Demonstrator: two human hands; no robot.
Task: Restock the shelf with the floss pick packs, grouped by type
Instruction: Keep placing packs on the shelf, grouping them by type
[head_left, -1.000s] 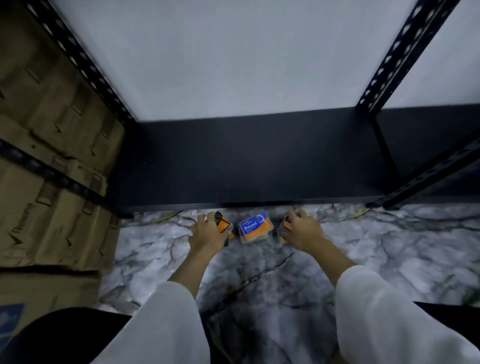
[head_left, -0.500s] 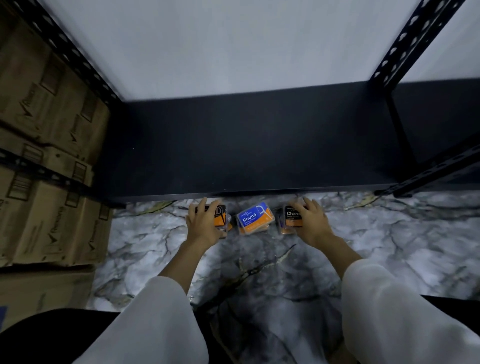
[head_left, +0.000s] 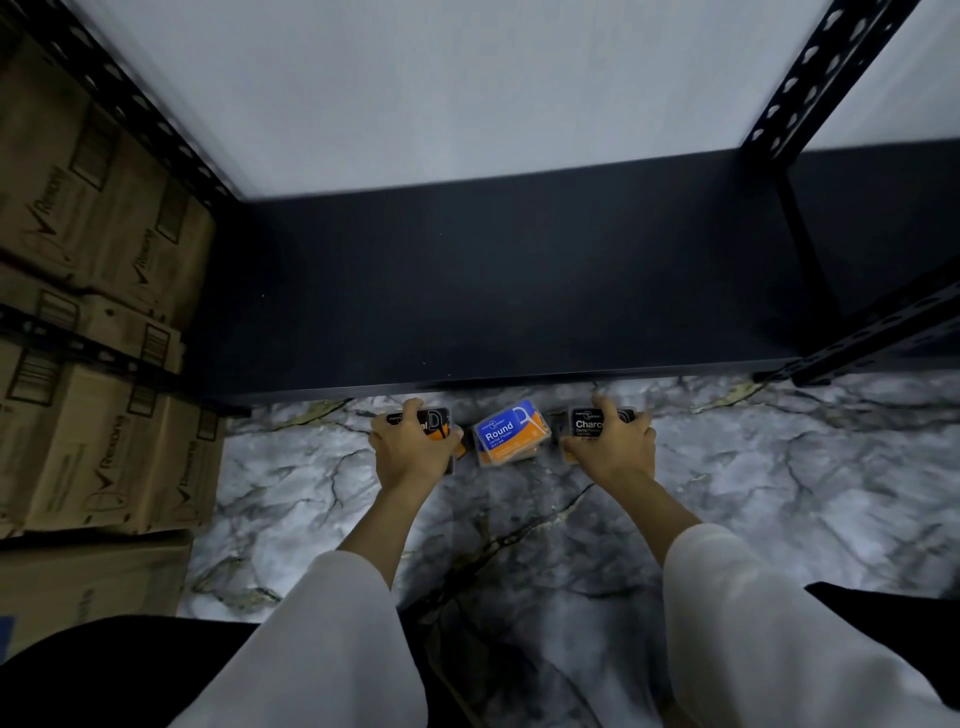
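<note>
The left hand (head_left: 410, 449) curls its fingers over a black charcoal floss pick pack (head_left: 435, 422) at lower centre-left. The right hand (head_left: 613, 447) likewise grasps another black charcoal pack (head_left: 588, 423). Between them, a blue Round floss pick pack (head_left: 509, 434) lies on the marble floor (head_left: 779, 467), just below the black shelf (head_left: 493, 291).

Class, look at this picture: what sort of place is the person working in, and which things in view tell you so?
Probably a stockroom or shop storage area: black metal shelving with perforated uprights, stacked cardboard cartons alongside, and retail floss pick packs on the marble-patterned floor.
</note>
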